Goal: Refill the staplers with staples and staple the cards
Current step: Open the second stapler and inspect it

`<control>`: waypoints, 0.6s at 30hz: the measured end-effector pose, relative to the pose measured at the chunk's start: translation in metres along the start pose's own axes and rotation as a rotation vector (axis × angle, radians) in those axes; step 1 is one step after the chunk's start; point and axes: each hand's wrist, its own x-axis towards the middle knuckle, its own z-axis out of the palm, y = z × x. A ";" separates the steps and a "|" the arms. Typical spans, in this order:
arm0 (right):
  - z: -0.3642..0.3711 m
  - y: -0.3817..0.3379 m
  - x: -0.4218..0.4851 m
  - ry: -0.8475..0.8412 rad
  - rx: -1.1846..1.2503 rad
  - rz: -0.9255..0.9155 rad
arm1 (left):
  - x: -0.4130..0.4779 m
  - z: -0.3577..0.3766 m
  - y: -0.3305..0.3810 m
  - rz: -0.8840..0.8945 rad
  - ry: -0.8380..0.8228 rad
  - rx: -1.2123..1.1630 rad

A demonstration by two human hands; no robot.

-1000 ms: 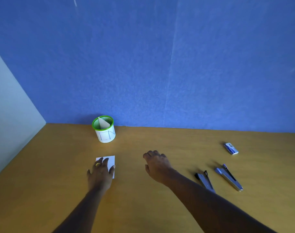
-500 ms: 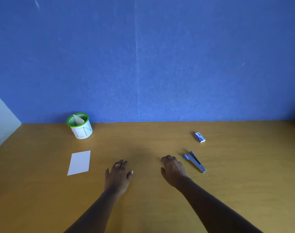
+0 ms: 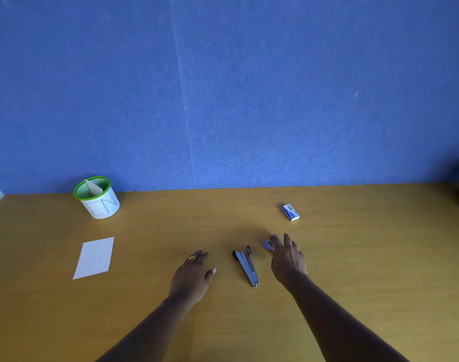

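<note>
Nearest, the left hand (image 3: 193, 274) lies flat on the bench (image 3: 367, 257), fingers loose and holding nothing. An opened black stapler (image 3: 246, 266) lies between it and the right hand (image 3: 288, 261), whose fingers spread slack over a mostly hidden blue stapler (image 3: 267, 245). A white card (image 3: 94, 257) lies left. Farther off are a staple box (image 3: 290, 212) on the right and a green-rimmed cup (image 3: 100, 205) on the far left.

White card (image 3: 95, 257), green-rimmed white cup (image 3: 100, 205), blue-white staple box (image 3: 290, 212), yellow-brown table (image 3: 367, 257).
</note>
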 end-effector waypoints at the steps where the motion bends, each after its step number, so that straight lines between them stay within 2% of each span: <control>1: 0.000 0.002 0.001 -0.021 0.016 0.012 | 0.000 0.001 0.002 0.003 -0.006 0.001; 5: 0.006 0.006 0.003 -0.052 0.031 0.040 | -0.002 0.004 0.005 0.000 -0.036 -0.003; 12: 0.004 0.005 0.001 0.010 0.039 0.086 | -0.006 0.003 0.005 -0.040 -0.050 -0.056; 15: 0.000 0.000 -0.001 0.024 0.246 0.178 | -0.004 0.001 0.005 -0.079 -0.046 -0.140; 18: -0.004 -0.007 -0.002 0.002 0.556 0.332 | -0.002 -0.002 0.004 -0.126 -0.033 -0.241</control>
